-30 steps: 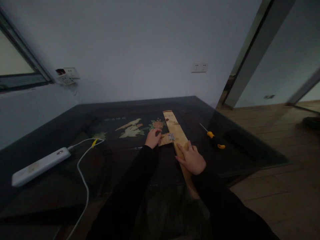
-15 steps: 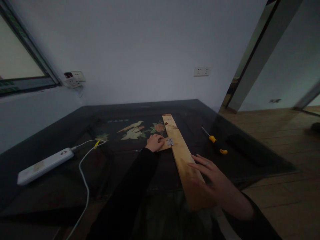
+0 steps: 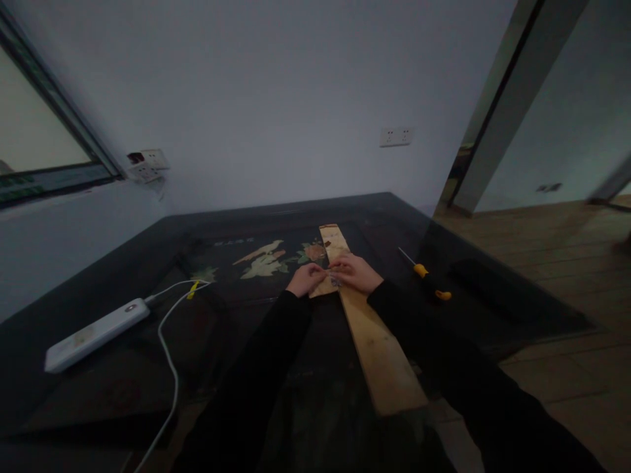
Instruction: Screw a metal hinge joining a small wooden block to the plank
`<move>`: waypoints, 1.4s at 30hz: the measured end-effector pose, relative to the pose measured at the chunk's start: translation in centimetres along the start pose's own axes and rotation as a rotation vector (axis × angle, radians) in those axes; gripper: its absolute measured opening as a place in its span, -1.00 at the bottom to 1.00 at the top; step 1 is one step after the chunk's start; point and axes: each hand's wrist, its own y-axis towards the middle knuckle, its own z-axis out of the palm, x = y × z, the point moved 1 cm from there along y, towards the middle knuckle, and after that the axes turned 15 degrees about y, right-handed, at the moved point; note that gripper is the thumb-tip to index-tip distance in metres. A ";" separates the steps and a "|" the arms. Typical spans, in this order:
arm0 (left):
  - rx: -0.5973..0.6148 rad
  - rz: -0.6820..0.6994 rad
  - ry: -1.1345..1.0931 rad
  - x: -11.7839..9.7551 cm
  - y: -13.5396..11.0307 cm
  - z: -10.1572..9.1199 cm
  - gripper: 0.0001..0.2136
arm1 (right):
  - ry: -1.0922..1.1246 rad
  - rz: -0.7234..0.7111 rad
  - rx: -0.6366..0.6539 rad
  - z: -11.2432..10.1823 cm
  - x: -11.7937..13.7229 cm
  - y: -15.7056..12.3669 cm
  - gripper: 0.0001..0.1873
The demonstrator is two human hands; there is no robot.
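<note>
A long wooden board lies on the dark table, running away from me. Against its left side sits a short wooden piece, and a metal hinge spans the two, partly covered by my fingers. My left hand is closed at the short piece, gripping its far edge. Over the hinge, my right hand has its fingertips pinched together, close to the left fingertips. Whatever they pinch is too small to make out. To the right lies a screwdriver with a yellow and black handle.
At the left a white power strip rests on the table, its white cable looping over the front edge. A wall with sockets stands behind. A dark flat object lies at the right.
My right hand has moved from the near part of the long board forward and left to the hinge, and its fingers have closed. The left hand stays at the short piece.
</note>
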 end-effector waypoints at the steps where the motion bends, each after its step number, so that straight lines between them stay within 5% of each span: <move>1: -0.004 -0.003 -0.006 -0.1 0.0 0.0 -0.77 | -0.018 -0.014 0.027 0.1 -0.4 -0.3 -0.72; 8: 0.005 -0.087 -0.003 -0.7 -0.4 -0.4 -0.72 | -0.028 -0.026 0.170 0.9 -1.3 -0.9 -0.53; 30: -0.117 -0.022 0.141 -0.1 -0.2 0.2 -0.80 | -0.056 -0.021 0.143 1.1 -1.8 -0.6 -0.69; 42: -0.115 -0.094 0.287 -1.2 -0.6 0.1 -0.83 | -0.018 -0.028 0.122 1.2 -2.1 -0.2 -0.73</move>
